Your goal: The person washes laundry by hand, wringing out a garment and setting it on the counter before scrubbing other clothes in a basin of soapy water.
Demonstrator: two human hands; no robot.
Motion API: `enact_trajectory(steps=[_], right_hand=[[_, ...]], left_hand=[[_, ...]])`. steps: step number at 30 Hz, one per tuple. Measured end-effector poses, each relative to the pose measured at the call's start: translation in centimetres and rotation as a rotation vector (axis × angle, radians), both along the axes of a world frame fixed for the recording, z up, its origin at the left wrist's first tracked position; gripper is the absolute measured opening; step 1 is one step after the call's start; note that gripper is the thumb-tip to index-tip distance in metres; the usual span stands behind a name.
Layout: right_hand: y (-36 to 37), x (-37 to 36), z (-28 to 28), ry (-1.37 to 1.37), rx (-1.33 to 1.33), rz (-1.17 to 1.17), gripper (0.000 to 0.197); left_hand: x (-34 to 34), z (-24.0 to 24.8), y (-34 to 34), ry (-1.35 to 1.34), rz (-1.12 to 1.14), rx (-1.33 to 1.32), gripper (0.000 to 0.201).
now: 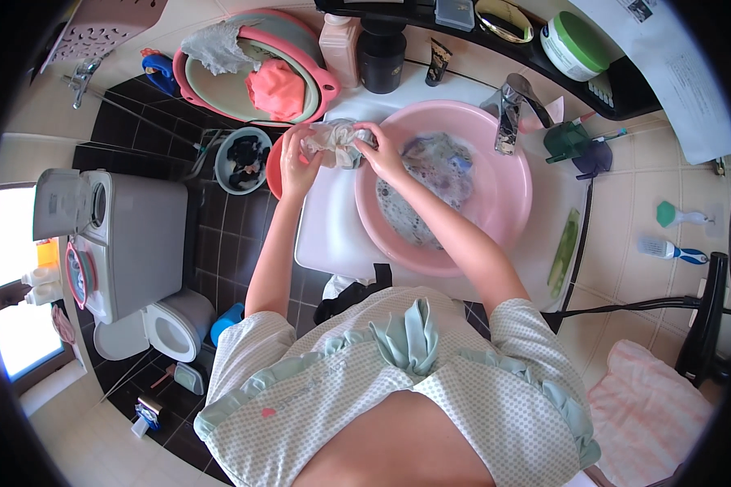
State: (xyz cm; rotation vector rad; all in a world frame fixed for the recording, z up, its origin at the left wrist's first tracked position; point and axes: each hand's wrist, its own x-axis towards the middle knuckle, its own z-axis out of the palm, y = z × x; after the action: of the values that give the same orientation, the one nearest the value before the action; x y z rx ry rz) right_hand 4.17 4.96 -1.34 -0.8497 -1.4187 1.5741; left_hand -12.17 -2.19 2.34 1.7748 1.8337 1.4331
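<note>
A small wet, pale cloth garment (330,140), bunched up and with a greyish part, is held up between my two hands, left of the pink basin (516,191). My left hand (298,169) is closed on its left end. My right hand (382,154) pinches its right end, with the forearm crossing above the basin. Sudsy water fills part of the basin, and a greyish-blue cloth (439,174) lies soaking in it. A red container (274,170) shows partly behind my left hand. The garment's exact kind is unclear.
The basin stands on a white washbasin counter (325,235) under a chrome faucet (509,122). A pink-rimmed tub (188,89) with cloths is at the far left, near a small bucket of dark clothes (248,158). A green aloe leaf (564,252) lies to the right.
</note>
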Motion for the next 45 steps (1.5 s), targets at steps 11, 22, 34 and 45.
enact_trajectory(steps=[11,22,34,45], right_hand=[[-0.3,3.8,0.3,-0.24,0.438,-0.102,0.028],[1.3,15.5,-3.8,-1.307,0.5,-0.275,0.05],[0.0,16.4,-0.9,-0.523,-0.112,-0.066,0.025],[-8.6,14.9,1.7,-0.833,0.242,0.594,0.019]], left_hand=[[0.5,-0.1,-1.3,0.083,0.019,-0.042,0.045],[6.7,0.5,0.6,0.313,-0.072,0.078,0.031],[15.7,-8.0,2.1,-0.694,-0.353,-0.867,0.028],[16.1,-10.1,2.2,-0.992,-0.328,-1.191,0.066]])
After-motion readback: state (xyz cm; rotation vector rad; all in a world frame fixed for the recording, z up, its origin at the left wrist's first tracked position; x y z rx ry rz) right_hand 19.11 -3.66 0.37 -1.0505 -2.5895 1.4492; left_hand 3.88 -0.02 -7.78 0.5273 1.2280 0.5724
